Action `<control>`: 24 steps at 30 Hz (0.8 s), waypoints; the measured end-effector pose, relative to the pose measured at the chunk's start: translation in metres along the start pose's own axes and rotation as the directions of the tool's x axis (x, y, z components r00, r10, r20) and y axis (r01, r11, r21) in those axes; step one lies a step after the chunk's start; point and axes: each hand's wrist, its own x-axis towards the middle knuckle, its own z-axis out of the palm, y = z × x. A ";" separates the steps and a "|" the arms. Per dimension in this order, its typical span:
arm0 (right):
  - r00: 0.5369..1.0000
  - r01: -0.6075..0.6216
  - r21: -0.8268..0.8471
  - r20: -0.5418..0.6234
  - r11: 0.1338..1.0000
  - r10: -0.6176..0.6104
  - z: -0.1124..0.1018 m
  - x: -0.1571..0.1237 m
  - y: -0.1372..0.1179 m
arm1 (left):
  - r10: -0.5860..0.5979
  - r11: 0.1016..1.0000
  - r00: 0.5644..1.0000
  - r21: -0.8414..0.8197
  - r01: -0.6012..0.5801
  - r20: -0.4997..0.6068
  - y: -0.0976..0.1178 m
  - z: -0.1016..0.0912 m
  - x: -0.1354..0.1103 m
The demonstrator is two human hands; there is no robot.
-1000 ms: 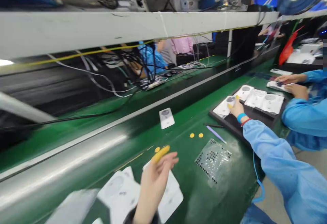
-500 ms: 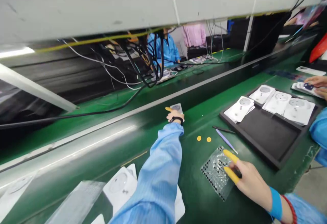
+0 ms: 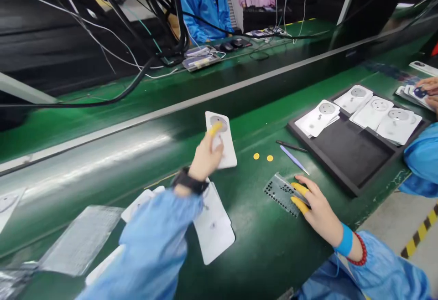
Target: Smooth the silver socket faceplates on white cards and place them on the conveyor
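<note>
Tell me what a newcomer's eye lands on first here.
The left hand, yellow-capped fingertip up, holds a white socket plate over the green belt at centre. Lower right, the right hand rests on a dotted clear sheet; beyond it, a black tray holds more plates.

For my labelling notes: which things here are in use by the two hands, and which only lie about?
In use: white socket plate in left hand; dotted sheet under right hand.
Lying about: yellow discs, purple stick, black tray.
</note>
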 end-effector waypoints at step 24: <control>0.850 0.398 0.302 0.235 0.866 -0.472 0.029 0.040 -0.052 | -0.307 0.555 0.881 -0.684 0.473 0.360 -0.031 0.041 -0.184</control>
